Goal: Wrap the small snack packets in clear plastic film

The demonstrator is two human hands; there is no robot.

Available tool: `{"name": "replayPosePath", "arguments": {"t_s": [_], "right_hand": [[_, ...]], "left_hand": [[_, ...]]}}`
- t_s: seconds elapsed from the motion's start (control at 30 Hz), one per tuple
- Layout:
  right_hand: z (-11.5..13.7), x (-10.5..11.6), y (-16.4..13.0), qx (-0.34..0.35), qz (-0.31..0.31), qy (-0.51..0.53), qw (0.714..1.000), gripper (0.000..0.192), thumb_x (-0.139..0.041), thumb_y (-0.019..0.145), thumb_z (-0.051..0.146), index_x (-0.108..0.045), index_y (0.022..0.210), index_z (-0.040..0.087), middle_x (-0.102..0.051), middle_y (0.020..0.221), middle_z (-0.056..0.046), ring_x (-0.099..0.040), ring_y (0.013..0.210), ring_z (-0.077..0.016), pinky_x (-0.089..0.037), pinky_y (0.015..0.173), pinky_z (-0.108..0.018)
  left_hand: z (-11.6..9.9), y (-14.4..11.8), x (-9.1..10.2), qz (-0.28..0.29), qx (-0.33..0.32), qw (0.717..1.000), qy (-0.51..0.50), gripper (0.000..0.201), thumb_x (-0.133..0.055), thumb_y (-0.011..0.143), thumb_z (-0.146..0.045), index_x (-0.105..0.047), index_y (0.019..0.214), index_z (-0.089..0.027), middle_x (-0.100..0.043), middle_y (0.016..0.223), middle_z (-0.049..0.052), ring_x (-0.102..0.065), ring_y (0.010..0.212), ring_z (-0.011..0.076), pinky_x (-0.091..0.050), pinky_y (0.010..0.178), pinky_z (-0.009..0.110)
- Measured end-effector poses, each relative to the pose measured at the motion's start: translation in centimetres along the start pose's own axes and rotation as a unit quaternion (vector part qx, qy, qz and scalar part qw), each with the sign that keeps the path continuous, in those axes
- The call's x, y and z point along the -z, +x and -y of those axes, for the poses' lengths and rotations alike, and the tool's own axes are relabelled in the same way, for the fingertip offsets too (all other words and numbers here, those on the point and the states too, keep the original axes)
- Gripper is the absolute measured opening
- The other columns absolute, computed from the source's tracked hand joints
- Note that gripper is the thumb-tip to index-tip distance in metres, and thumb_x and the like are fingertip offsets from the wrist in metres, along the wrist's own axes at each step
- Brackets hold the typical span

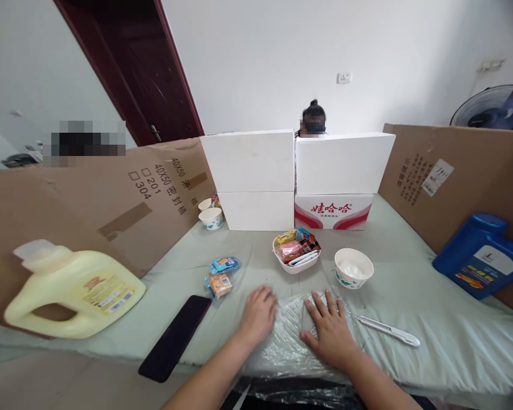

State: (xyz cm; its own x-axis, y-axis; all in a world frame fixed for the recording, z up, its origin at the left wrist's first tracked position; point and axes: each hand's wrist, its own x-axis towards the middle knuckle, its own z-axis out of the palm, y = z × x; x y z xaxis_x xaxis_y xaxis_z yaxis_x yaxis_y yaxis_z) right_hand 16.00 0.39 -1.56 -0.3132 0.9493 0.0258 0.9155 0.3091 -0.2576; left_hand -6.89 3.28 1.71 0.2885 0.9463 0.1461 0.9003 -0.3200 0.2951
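Note:
My right hand (328, 329) lies flat with its fingers spread on a sheet of clear plastic film (284, 341). My left hand (259, 315) rests at the film's left edge, its fingers bent loosely and touching the film; nothing shows in its grasp. The film lies wrinkled at the table's front edge. Just to the right of my right hand is a white utility knife (389, 330). Beyond my hands stand a white bowl filled with packaged snacks (296, 250) and a white patterned bowl (354, 267). Two wrapped snacks (222, 275) lie left of my left hand.
A black phone (175, 337) overhangs the front edge. A yellow jug (74, 290) leans at left, a blue bottle (481, 256) at right. Cardboard panels (154, 210) and white boxes (256, 182) wall the table. Small bowls (211, 218) stand back left. Two people are behind the panels.

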Motion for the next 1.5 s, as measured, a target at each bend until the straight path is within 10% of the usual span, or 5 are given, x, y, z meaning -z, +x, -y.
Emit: {"name": "replayPosePath", "arguments": {"t_s": [0.13,0.3,0.6,0.97,1.5], "right_hand": [[0.7,0.1,0.8,-0.021,0.017,-0.01,1.0,0.091,-0.055,0.072,0.072,-0.036,0.147,0.026,-0.022,0.157,-0.009,-0.003,0.143,-0.0454,0.004,0.109,-0.067],[1.1,-0.6,1.9,0.015,0.023,-0.01,1.0,0.084,-0.054,0.079,0.062,-0.027,0.15,0.028,-0.016,0.158,-0.009,-0.002,0.143,-0.0447,0.001,0.108,-0.067],[-4.2,-0.6,-0.2,-0.035,-0.04,-0.04,0.998,0.081,-0.042,0.085,0.067,-0.032,0.148,0.017,-0.024,0.156,-0.012,-0.013,0.144,-0.036,-0.012,0.113,-0.058],[-3.2,3.8,-7.1,0.072,-0.106,0.114,0.985,0.044,-0.036,0.097,0.042,-0.051,0.136,0.027,-0.05,0.142,-0.006,-0.041,0.134,-0.0238,-0.037,0.109,-0.042],[-3.2,2.0,-10.6,0.192,-0.123,0.095,0.969,0.017,-0.055,0.09,0.025,-0.066,0.102,0.027,-0.069,0.105,-0.003,-0.06,0.103,-0.0192,-0.047,0.091,-0.033]], "left_hand": [[-1.7,-1.4,2.6,-0.152,-0.011,0.982,-0.11,0.032,-0.035,0.091,-0.018,-0.064,0.103,-0.018,-0.065,0.102,0.011,-0.059,0.1,0.0241,-0.047,0.091,0.041],[-5.5,-2.2,0.6,0.061,-0.222,0.955,-0.186,0.028,-0.042,0.089,-0.02,-0.062,0.107,-0.022,-0.066,0.104,0.008,-0.061,0.099,0.0196,-0.048,0.092,0.033],[0.4,-1.0,-2.2,0.084,0.008,0.995,0.062,0.068,-0.047,0.09,-0.053,-0.029,0.15,-0.026,-0.018,0.159,0.008,-0.008,0.146,0.0355,-0.008,0.114,0.062],[1.1,-5.2,2.3,-0.126,-0.078,0.987,-0.063,0.028,-0.042,0.092,-0.029,-0.064,0.107,-0.02,-0.061,0.118,0.012,-0.049,0.122,0.0271,-0.036,0.106,0.047],[4.6,-10.7,3.4,0.081,-0.207,0.953,-0.205,0.021,-0.046,0.091,-0.014,-0.065,0.095,-0.021,-0.07,0.103,0.005,-0.063,0.105,0.0194,-0.05,0.091,0.029]]}}
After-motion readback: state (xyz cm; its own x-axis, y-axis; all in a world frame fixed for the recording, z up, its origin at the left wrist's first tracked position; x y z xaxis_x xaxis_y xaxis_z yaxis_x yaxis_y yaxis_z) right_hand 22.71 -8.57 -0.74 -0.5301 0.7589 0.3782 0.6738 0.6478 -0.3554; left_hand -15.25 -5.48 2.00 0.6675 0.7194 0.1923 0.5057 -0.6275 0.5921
